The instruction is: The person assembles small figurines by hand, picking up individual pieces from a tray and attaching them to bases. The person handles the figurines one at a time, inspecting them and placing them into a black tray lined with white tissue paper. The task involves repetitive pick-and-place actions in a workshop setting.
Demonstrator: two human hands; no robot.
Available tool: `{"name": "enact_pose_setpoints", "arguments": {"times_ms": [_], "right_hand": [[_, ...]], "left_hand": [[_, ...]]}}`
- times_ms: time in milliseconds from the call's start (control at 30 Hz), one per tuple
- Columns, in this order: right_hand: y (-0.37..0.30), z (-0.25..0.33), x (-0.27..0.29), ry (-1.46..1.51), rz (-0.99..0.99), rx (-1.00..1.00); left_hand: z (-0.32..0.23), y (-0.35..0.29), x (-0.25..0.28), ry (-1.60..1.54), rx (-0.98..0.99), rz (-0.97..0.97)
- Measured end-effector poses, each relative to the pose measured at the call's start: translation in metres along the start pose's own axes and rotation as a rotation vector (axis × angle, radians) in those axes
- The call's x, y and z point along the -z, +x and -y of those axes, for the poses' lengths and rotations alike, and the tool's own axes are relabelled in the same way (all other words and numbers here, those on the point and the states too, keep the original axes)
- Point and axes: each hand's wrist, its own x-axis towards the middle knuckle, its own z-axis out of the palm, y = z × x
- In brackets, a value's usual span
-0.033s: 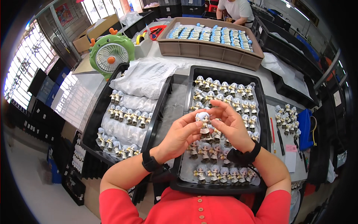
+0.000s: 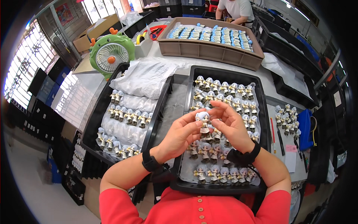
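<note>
Over the right-hand black tray, a small figurine with pale grey-blue hair and a white outfit is held upright between my two hands. My left hand grips it at its left side, thumb and fingers closed on it. On the other side my right hand curls round it, with the thumb at its edge and the fingertips behind its head. Rows of similar figurines stand in the tray below, partly hidden by my hands.
On the left, another black tray holds figurine rows and white plastic sheeting. A green fan and brown crate are behind. To the right lie loose figurines, a red brush and a blue case. A person is beyond.
</note>
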Motion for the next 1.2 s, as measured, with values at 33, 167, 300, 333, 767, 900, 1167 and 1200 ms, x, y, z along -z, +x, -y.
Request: {"name": "enact_pose_setpoints", "arguments": {"times_ms": [33, 167, 300, 333, 767, 900, 1167, 1200], "right_hand": [[0.000, -0.003, 0.001, -0.012, -0.015, -0.005], [-0.004, -0.010, -0.004, -0.282, -0.021, 0.033], [0.000, 0.004, -0.003, -0.052, 0.081, -0.127], [0.000, 0.007, -0.001, -0.046, 0.046, -0.105], [-0.061, 0.110, 0.105, -0.543, -0.473, 0.006], [-0.119, 0.082, 0.178, -0.889, -0.481, -0.305], [-0.160, 0.007, 0.228, -1.515, -0.501, -0.588], [-0.159, 0.000, 0.228, -1.482, -0.530, -0.605]], "left_hand": [[0.000, 0.000, 0.001, 0.004, -0.004, -0.009], [0.000, 0.000, 0.000, 0.060, -0.015, -0.027], [0.002, 0.000, 0.003, 0.041, -0.010, -0.003], [0.002, 0.001, 0.004, 0.028, -0.009, 0.001], [0.005, -0.002, -0.004, 0.003, 0.152, 0.029], [0.010, 0.002, -0.004, 0.027, 0.170, 0.036], [0.007, 0.002, -0.002, 0.042, 0.152, 0.031], [0.006, 0.002, -0.003, 0.045, 0.148, 0.029]]}}
